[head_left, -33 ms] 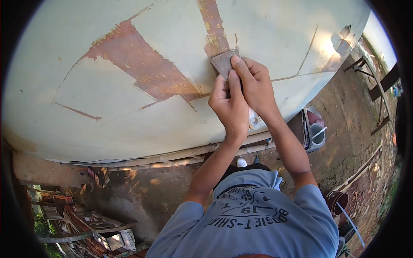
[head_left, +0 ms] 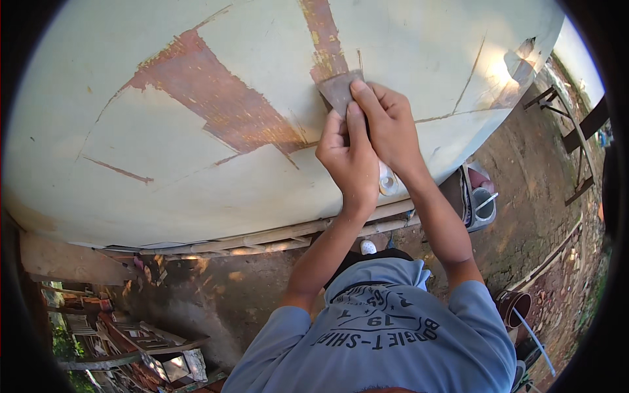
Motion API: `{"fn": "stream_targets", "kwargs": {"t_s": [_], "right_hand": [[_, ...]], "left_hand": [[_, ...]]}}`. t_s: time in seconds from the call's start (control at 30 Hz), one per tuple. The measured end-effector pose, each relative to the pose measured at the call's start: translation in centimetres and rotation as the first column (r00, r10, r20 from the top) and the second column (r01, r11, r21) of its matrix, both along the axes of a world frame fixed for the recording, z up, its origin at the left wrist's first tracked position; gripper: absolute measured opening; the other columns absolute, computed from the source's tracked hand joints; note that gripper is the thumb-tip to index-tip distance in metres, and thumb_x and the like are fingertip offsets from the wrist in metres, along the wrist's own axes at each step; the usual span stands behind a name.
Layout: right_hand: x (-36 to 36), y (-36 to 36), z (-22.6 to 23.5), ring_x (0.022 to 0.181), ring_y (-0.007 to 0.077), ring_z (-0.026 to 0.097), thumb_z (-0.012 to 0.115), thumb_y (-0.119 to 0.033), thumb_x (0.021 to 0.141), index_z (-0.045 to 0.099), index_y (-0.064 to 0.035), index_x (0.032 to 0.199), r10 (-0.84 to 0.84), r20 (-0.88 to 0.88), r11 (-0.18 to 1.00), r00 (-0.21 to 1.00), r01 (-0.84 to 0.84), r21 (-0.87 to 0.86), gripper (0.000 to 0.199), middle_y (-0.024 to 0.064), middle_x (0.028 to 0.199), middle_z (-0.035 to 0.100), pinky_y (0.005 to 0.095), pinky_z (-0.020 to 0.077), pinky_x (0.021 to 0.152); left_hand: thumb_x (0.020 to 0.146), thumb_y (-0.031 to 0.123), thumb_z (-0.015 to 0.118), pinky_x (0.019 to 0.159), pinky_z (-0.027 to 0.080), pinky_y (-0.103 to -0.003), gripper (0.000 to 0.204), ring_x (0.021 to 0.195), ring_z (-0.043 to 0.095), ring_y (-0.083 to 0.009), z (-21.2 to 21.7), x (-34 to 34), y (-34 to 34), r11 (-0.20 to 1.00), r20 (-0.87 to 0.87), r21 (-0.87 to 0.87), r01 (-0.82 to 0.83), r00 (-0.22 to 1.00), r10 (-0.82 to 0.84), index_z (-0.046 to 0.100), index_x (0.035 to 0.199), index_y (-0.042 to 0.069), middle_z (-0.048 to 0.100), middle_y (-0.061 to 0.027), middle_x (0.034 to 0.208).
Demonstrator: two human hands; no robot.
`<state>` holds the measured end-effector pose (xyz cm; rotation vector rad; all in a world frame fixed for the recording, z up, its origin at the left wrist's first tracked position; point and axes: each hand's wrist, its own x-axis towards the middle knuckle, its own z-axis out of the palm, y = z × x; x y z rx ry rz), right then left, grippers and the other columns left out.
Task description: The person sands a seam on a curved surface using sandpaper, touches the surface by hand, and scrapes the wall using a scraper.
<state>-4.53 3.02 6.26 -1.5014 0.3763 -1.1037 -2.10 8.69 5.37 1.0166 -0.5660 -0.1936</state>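
Sandpaper (head_left: 339, 90) pressed flat against hull (head_left: 196, 196), right at the foot of a brown bare strip running down from the top edge. Pinned there by both hands. Left hand (head_left: 347, 157) below and slightly left of the sheet, fingers together, fingertips pushing up onto its lower edge. Right hand (head_left: 388, 124) beside it on the right, overlapping the left, fingers (head_left: 364, 98) laid close together over the sheet's right side. Neither hand curled around the paper; both flattened on it, pressing.

Nearest the camera: blue shirt (head_left: 393, 334) with dark print, filling the lower middle. Two bare forearms rising from its short sleeves toward the hull, converging at the wrists.

Below the hull: bare dirt ground (head_left: 216, 295), partly sunlit. Wooden battens (head_left: 262, 239) along the hull's lower edge. Stack of scrap wood and boards (head_left: 131, 340) at lower left. Brown round pot (head_left: 513, 306) with a stick in it at lower right, near the right elbow. Grey container (head_left: 481, 206) with a white cup inside, just right of the right forearm, under the hull's edge.

Hull itself: pale green, curved, filling most of the upper frame. Large brown worn patch (head_left: 216, 105) left of the hands, thin brown scratches further left. Sunlit glare toward upper right. Dark wooden frames (head_left: 576, 137) well beyond, on the ground at far right.
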Motion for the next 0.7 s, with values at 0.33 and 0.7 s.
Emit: {"fn": "stream_targets", "kwargs": {"t_s": [0.33, 0.7], "right_hand": [[-0.1, -0.4, -1.0, 0.062, 0.004, 0.043, 0.055, -0.029, 0.102, 0.059, 0.0004, 0.073, 0.046, -0.013, 0.997, 0.999, -0.045, 0.062, 0.042, -0.0036, 0.063, 0.052, 0.0259, 0.038, 0.054], [0.3, -0.3, -0.2, 0.06, 0.0039, 0.041, 0.053, -0.031, 0.103, 0.056, 0.0001, 0.072, 0.03, 0.025, 0.999, 0.999, -0.031, 0.033, 0.044, -0.0039, 0.062, 0.051, 0.0263, 0.0366, 0.052]], "left_hand": [[0.104, 0.021, 0.055, 0.062, 0.042, -0.021, 0.028, 0.073, 0.049, -0.0001, -1.4, 0.0, 0.2, 0.997, 0.022, 0.075, -0.025, 0.999, 0.023, 0.057, 0.083, 0.003, 0.058, 0.0028, 0.077], [0.105, 0.02, 0.054, 0.063, 0.044, -0.02, 0.027, 0.075, 0.052, -0.0005, -0.6, 0.1, 0.6, 0.998, 0.034, 0.05, -0.039, 0.999, 0.038, 0.061, 0.088, 0.001, 0.062, 0.0023, 0.081]]}}
